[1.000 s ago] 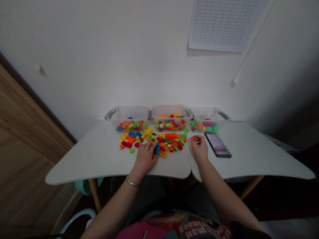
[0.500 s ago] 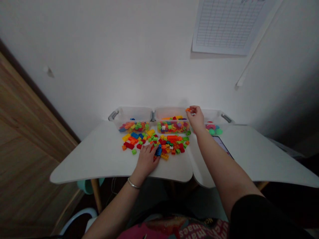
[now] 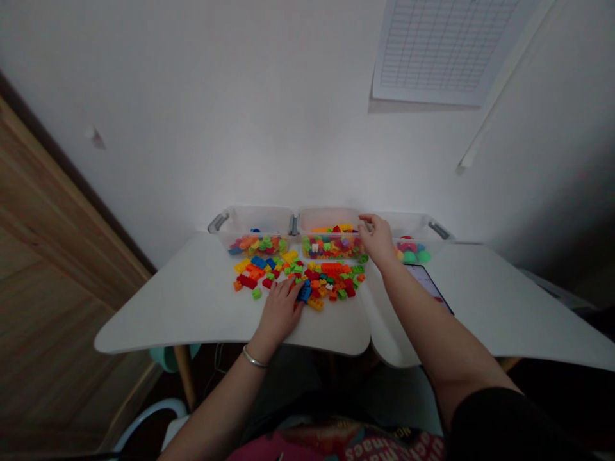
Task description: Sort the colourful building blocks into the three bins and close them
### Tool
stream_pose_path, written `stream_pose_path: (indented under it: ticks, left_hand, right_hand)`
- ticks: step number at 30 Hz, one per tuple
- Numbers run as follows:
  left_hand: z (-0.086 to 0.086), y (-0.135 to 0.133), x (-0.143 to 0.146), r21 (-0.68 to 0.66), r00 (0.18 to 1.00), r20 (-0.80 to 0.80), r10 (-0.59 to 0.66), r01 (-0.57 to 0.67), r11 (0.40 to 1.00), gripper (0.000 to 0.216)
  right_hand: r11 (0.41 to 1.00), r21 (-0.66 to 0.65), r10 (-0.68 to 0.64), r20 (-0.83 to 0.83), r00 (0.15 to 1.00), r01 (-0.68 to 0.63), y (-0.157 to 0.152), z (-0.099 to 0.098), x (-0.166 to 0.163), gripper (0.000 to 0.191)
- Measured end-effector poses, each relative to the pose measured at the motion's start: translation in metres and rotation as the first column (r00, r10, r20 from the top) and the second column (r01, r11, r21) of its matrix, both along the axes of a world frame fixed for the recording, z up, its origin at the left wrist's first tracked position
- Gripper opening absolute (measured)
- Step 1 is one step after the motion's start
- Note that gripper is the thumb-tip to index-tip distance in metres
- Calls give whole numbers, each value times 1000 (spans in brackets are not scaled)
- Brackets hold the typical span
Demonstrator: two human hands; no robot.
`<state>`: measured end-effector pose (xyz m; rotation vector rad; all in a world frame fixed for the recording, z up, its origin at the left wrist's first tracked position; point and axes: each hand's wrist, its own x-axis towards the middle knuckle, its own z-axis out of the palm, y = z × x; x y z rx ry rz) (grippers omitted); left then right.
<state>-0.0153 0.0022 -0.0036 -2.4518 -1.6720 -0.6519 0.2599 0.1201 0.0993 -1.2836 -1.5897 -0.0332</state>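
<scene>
A heap of small coloured building bricks (image 3: 331, 276) lies on the white table (image 3: 192, 301) in front of three clear plastic bins. My left hand (image 3: 280, 310) rests flat at the near edge of the heap, fingers spread, fingertips on a blue brick (image 3: 303, 293). My right hand (image 3: 378, 239) reaches to the right rim of the middle bin (image 3: 328, 216), which holds mixed bricks. Its fingers are loosely apart and no brick shows in them.
The left bin (image 3: 254, 224) holds more bricks and the right bin (image 3: 418, 225) holds rounded pink and green pieces. A phone (image 3: 429, 286) lies under my right forearm on the second table (image 3: 504, 301). A wall stands right behind the bins, a wooden panel (image 3: 48, 269) at left.
My right hand carried an orange brick from the table up over the bins, then sank to the middle bin's rim; the brick is out of sight. My left hand stayed on the heap.
</scene>
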Motion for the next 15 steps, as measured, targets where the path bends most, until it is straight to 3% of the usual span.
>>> stream_pose_path:
  ticks: [3, 10, 15]
  left_hand:
    - [1, -1, 2, 5, 1000, -7, 4, -4, 1000, 50]
    - [1, -4, 5, 15, 1000, -20, 12, -12, 1000, 51]
    - [2, -6, 5, 11, 999, -31, 7, -7, 1000, 51]
  right_hand:
    - [1000, 29, 9, 1, 1000, -9, -30, -19, -1, 28]
    - [989, -91, 136, 198, 971, -120, -88, -94, -3, 24]
    - [988, -137, 110, 275, 955, -75, -103, -118, -3, 27]
